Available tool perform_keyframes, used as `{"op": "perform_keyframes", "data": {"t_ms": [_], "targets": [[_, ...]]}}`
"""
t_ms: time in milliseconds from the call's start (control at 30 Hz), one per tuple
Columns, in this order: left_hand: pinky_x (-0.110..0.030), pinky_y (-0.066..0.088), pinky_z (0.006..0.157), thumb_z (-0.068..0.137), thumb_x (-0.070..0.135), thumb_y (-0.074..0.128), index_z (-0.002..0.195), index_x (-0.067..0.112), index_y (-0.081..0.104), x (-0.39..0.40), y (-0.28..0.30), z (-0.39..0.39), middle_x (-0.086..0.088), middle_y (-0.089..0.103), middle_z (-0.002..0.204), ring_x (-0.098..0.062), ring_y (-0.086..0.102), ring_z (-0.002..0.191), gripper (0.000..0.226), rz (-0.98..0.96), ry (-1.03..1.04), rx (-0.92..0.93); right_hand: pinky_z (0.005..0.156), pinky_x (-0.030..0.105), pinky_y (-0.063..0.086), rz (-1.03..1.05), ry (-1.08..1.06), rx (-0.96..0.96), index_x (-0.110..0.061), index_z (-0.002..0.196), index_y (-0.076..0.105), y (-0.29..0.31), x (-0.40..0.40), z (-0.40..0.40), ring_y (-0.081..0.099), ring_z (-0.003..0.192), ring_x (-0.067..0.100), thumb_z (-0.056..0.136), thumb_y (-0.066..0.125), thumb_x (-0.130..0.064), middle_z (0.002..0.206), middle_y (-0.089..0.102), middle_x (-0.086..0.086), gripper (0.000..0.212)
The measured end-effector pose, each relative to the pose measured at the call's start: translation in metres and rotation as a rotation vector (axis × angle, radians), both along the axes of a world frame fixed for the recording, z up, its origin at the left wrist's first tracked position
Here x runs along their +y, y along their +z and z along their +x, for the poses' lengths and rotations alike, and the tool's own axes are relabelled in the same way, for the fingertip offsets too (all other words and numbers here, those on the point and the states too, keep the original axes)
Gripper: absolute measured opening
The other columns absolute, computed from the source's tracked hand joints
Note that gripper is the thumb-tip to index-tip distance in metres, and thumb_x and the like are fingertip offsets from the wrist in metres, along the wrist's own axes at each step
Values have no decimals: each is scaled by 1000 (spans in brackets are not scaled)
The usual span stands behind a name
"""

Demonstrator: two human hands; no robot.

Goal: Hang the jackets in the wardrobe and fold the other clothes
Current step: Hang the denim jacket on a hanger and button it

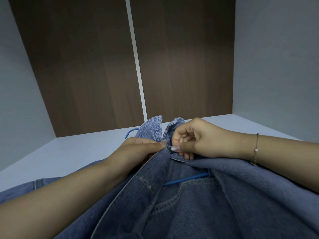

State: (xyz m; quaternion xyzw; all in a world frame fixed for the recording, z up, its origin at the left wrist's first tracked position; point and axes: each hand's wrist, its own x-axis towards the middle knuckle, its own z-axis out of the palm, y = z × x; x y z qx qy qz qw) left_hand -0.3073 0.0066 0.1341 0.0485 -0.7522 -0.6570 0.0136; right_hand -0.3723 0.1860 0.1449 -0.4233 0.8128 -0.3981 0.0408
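- Left hand (143, 149): pinching the left front edge of the denim jacket (181, 204), near the collar (151, 128).
- Blue hanger (185, 180) inside the jacket, hook (131, 132) showing far left of the collar.
- Right hand (193, 138): curled, pinching the right edge at the top button.
- Jacket lying on the pale shelf (69, 152), not yet hung.
- Risk: hanger slipping out of one shoulder if pulled unevenly.
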Motion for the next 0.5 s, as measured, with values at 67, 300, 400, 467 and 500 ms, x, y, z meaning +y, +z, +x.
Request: {"op": "perform_keyframes", "data": {"t_ms": [67, 300, 400, 467, 500], "targets": [[-16, 48, 46, 82, 18, 73, 73, 4, 76, -1, -1, -1, -12, 72, 68, -14, 64, 49, 17, 6, 2, 0, 57, 21, 51, -18, 6, 7, -1, 82, 64, 0, 1, 0, 59, 53, 9, 89, 67, -8, 60, 64, 0, 11], [-19, 51, 47, 92, 13, 62, 83, -1, 69, -4, 0, -10, -11, 68, 68, -15, 61, 51, 18, 128, -35, -109, 57, 18, 51, -30, -15, -33, -4, 79, 63, -2, 1, 2, 59, 51, 6, 88, 67, -6, 56, 64, -5, 11], [-20, 54, 51, 78, 5, 70, 90, 0, 72, -10, 0, -9, -13, 73, 74, -14, 68, 56, 13, 156, -150, -89, 60, 20, 55, -40, -34, -140, 0, 80, 66, -2, 1, 1, 64, 55, 11, 88, 65, 0, 65, 68, 7, 8], [-20, 56, 57, 64, 7, 77, 90, 3, 74, -13, -3, -8, -14, 75, 85, -14, 70, 65, 26, 59, -215, -40, 60, 18, 56, -51, -69, -259, 1, 79, 68, -3, 0, 1, 68, 57, 12, 87, 64, 5, 66, 71, 9, 10], [-19, 55, 58, 65, 6, 79, 88, 5, 75, -11, -4, -8, -12, 76, 85, -12, 69, 65, 23, -19, -210, -8, 58, 17, 55, -66, -98, -323, 1, 78, 69, -4, -1, 1, 69, 57, 12, 87, 62, 7, 65, 71, 9, 13]]}}
